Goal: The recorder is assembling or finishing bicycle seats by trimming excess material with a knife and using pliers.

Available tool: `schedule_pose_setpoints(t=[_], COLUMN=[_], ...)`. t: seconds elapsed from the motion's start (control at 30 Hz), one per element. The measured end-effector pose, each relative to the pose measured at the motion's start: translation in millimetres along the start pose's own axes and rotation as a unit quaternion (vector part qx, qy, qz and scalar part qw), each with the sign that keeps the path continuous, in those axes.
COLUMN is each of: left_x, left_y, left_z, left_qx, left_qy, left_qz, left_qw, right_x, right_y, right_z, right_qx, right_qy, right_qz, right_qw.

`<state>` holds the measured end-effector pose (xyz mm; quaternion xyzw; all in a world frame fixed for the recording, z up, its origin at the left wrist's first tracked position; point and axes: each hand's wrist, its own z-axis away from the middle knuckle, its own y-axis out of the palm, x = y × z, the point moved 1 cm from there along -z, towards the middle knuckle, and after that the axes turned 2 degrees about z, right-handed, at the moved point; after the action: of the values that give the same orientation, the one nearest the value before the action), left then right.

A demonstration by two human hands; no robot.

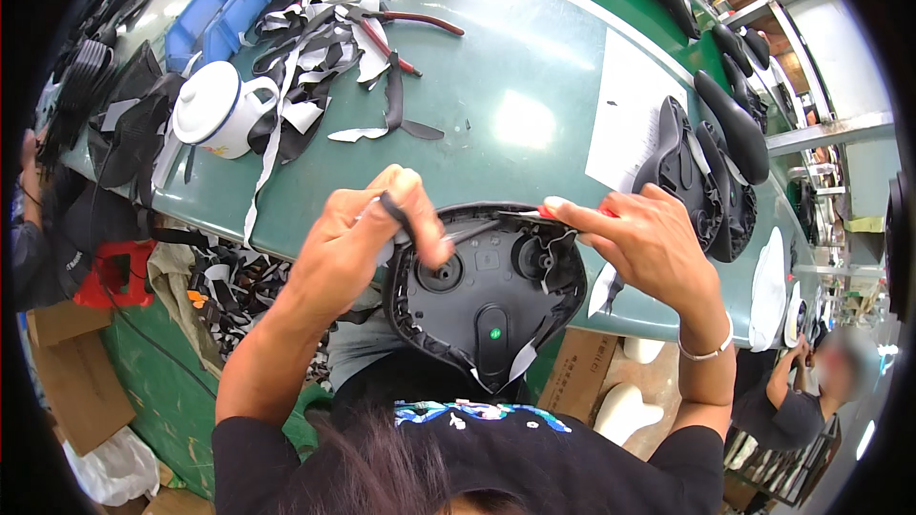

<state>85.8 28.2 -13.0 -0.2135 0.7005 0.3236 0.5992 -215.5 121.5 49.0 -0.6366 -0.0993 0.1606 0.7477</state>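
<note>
An upturned bike-type saddle point(448, 310) lies in front of me, its black plastic underside up and the black cover folded over the rim. My left hand point(372, 234) is closed at its far left side, pinching a strip of black cover material point(396, 213); the fingers are slightly blurred. At the far right rim, my right hand point(639, 238) grips a red-handled tool point(547, 212) with a thin blade lying along the folded edge. The fingers hide most of its handle.
On the green table point(458, 86) lie black and white offcuts point(310, 57), red-handled pincers point(391, 43), a white lidded enamel mug point(210, 110) and a blue bin point(221, 10). Finished-looking saddles point(682, 167) stand at the right. Another person point(787, 391) sits at far right.
</note>
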Motion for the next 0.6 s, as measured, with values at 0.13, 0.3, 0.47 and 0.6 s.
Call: schedule_pose_setpoints(t=[0.13,0.3,0.47,0.6], left_x=[-70.2,-91.0,-5.5,12.0], left_y=[-32.1,-37.6,15.5,56.6], left_z=[-3.6,-38.1,-65.6,-76.2], left_qx=[0.008,0.106,0.278,0.239], left_qy=[0.285,0.063,0.191,0.011], left_qz=[0.178,0.467,-0.465,-0.028], left_qw=[0.942,0.876,0.819,0.970], right_x=[37.1,75.9,60.9,58.3], right_y=[-16.9,-11.2,4.4,12.3], right_z=[25.4,66.0,76.6,88.3], right_qx=[0.045,0.036,-0.004,-0.033], right_qy=[0.094,0.185,0.162,0.156], right_qz=[0.013,-0.052,-0.104,-0.083], right_qw=[0.994,0.981,0.981,0.984])
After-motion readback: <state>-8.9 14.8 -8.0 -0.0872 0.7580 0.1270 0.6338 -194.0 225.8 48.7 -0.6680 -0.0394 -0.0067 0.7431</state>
